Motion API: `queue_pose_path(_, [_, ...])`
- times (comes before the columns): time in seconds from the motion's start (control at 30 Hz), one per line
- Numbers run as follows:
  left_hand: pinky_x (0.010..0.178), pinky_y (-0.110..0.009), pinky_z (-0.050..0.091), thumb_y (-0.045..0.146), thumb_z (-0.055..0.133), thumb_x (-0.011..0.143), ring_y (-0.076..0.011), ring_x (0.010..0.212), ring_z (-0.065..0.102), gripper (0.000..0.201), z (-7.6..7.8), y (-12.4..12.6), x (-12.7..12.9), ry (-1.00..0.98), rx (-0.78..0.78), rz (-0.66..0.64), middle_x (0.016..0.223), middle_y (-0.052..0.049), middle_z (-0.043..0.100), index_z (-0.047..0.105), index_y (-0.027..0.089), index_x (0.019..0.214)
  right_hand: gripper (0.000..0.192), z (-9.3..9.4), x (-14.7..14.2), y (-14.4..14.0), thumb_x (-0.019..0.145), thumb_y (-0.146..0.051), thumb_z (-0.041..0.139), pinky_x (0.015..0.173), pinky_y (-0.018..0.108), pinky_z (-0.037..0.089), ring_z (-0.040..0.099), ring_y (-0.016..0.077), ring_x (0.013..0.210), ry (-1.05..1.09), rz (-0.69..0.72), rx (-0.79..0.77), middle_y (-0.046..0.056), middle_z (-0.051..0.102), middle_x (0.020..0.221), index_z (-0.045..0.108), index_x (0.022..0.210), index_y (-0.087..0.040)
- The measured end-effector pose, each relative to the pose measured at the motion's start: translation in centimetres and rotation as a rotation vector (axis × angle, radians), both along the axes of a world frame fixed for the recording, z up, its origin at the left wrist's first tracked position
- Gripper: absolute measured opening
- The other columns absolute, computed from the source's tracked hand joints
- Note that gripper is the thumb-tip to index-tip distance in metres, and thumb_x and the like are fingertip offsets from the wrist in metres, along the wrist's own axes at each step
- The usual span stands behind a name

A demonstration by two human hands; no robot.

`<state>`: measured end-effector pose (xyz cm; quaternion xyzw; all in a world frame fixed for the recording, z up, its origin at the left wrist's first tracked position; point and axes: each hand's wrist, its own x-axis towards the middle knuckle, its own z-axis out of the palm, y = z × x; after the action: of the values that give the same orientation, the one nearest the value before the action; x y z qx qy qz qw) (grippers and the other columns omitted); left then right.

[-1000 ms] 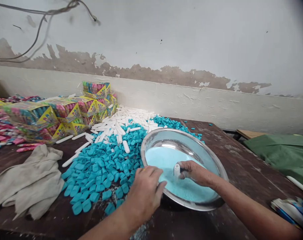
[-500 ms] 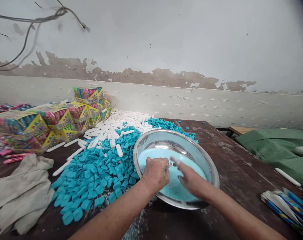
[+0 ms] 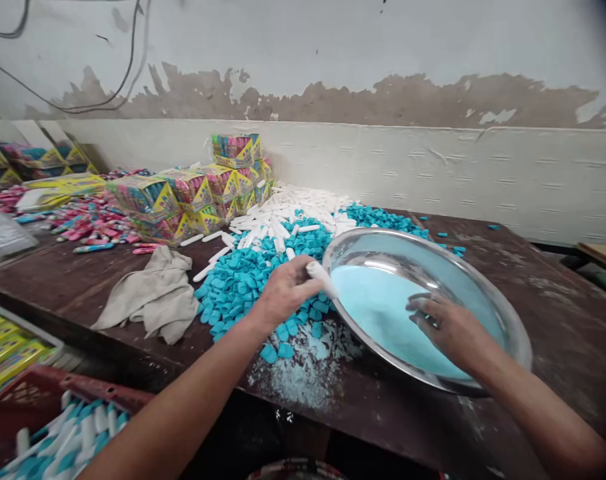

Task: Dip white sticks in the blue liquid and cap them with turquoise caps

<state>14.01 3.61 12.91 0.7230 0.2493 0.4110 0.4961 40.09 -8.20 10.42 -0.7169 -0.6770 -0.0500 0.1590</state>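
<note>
The left hand (image 3: pixel 285 291) pinches a white tube (image 3: pixel 321 279) just above the bowl (image 3: pixel 507 320) rim, over the blue caps (image 3: pixel 243 280). The right hand (image 3: pixel 450 327) rests inside the bowl with fingers spread on the blue powder (image 3: pixel 383 307). Spilled powder (image 3: pixel 307 367) lies before the bowl. A cloth (image 3: pixel 153 297) and boxes (image 3: pixel 183 193) are further left, white tubes (image 3: pixel 303 200) behind the caps.

White tube (image 3: pixel 321 278) in the left hand (image 3: pixel 285 291); pale blue powder (image 3: pixel 383 313) under the right hand (image 3: pixel 445 327), inside a silver metal bowl (image 3: pixel 507 320). Turquoise caps (image 3: pixel 237 283) beside the left hand, white tubes (image 3: pixel 303 200) beyond them. Beige cloth (image 3: pixel 153 297) and yellow boxes with multicoloured print (image 3: pixel 183 193) further left. Dark brown tabletop (image 3: pixel 557 287), dusted with pale blue spilt powder (image 3: pixel 303 367).
</note>
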Motion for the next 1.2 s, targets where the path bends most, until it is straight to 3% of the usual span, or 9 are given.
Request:
queue_pose_path(0.07, [0.063,-0.023,0.042,0.022,0.056,0.072,-0.0125,0.066,0.056,0.013,-0.9,-0.1,-3.6,-0.063,-0.163,0.008,0.069,0.002,0.059,0.052,0.015,0.082,0.032,0.0,-2.3,-0.9,0.081,-0.026,0.041,0.068,0.038,0.047,0.059,0.0264,0.086,-0.006,0.015,0.156,0.014,0.056,0.11,0.054,0.109,-0.017])
queue_pose_path(0.17, [0.06,-0.024,0.043,0.027,0.056,0.076,-0.0134,0.064,0.056,0.017,-3.3,-1.2,-7.7,-0.052,-0.332,0.024,0.072,-0.002,0.061,0.051,0.015,0.087,0.026,-0.4,-6.9,-2.1,0.084,-0.024,0.041,0.074,0.032,0.047,0.06,0.0214,0.087,0.117,0.158,0.285,0.008,0.062,0.099,0.051,0.108,-0.023])
queue_pose_path(0.27, [0.061,-0.024,0.044,0.031,0.056,0.077,-0.0144,0.068,0.057,0.023,-6.1,-2.7,-9.7,-0.043,-0.446,0.049,0.074,-0.002,0.061,0.052,0.015,0.093,0.027,-2.0,-11.2,-1.3,0.086,-0.02,0.035,0.075,0.028,0.047,0.06,0.0188,0.086,0.188,0.339,0.104,0.007,0.064,0.094,0.056,0.103,-0.024])
queue_pose_path(0.4, [0.066,-0.026,0.047,0.033,0.055,0.078,-0.0153,0.077,0.056,0.021,-8.5,-3.9,-10.5,-0.052,-0.531,0.033,0.08,-0.002,0.06,0.053,0.018,0.093,0.03,-4.7,-14.8,2.8,0.086,-0.016,0.033,0.075,0.03,0.045,0.059,0.0219,0.089,0.088,0.251,-0.206,0.011,0.062,0.097,0.061,0.097,-0.019])
queue_pose_path(0.53, [0.068,-0.027,0.047,0.032,0.054,0.079,-0.0156,0.078,0.055,0.021,-9.2,-4.0,-10.9,-0.109,-0.53,0.033,0.083,-0.003,0.059,0.054,0.016,0.093,0.024,-5.9,-16.7,6.7,0.086,-0.02,0.039,0.068,0.027,0.043,0.059,0.0198,0.078,-0.046,0.153,-0.295,0.011,0.059,0.094,0.061,0.094,-0.016])
queue_pose_path(0.77, [0.068,-0.028,0.047,0.029,0.052,0.081,-0.0165,0.08,0.055,0.018,-10.1,-3.4,-12.5,-0.212,-0.529,0.119,0.085,-0.004,0.059,0.052,0.016,0.094,0.025,-6.8,-17.0,10.6,0.085,-0.015,0.038,0.069,0.025,0.041,0.055,0.0189,0.083,-0.034,0.119,-0.191,0.011,0.054,0.098,0.059,0.101,-0.014])
queue_pose_path(0.9, [0.067,-0.027,0.046,0.028,0.052,0.081,-0.0155,0.077,0.055,0.018,-10.7,-3.2,-12.9,-0.223,-0.53,0.134,0.083,-0.004,0.059,0.052,0.016,0.095,0.025,-7.0,-17.7,12.6,0.087,-0.023,0.04,0.072,0.026,0.041,0.054,0.0185,0.083,0.006,0.161,-0.173,0.009,0.054,0.096,0.059,0.101,-0.016])
queue_pose_path(1.03, [0.067,-0.027,0.046,0.029,0.053,0.081,-0.0164,0.078,0.055,0.02,-10.9,-3.2,-12.9,-0.229,-0.526,0.141,0.084,-0.004,0.058,0.052,0.015,0.094,0.025,-6.9,-19.2,13.3,0.081,-0.035,0.051,0.076,0.03,0.041,0.053,0.0212,0.087,-0.015,0.179,-0.178,0.01,0.054,0.095,0.062,0.093,-0.015])
queue_pose_path(1.2, [0.068,-0.029,0.046,0.03,0.053,0.08,-0.0178,0.08,0.055,0.021,-11.1,-3.3,-13.2,-0.233,-0.516,0.16,0.085,-0.005,0.059,0.053,0.016,0.096,0.022,-7.4,-18.5,12.2,0.08,-0.022,0.05,0.076,0.025,0.041,0.054,0.0167,0.086,0.114,0.368,-0.197,0.006,0.056,0.094,0.063,0.097,-0.019])
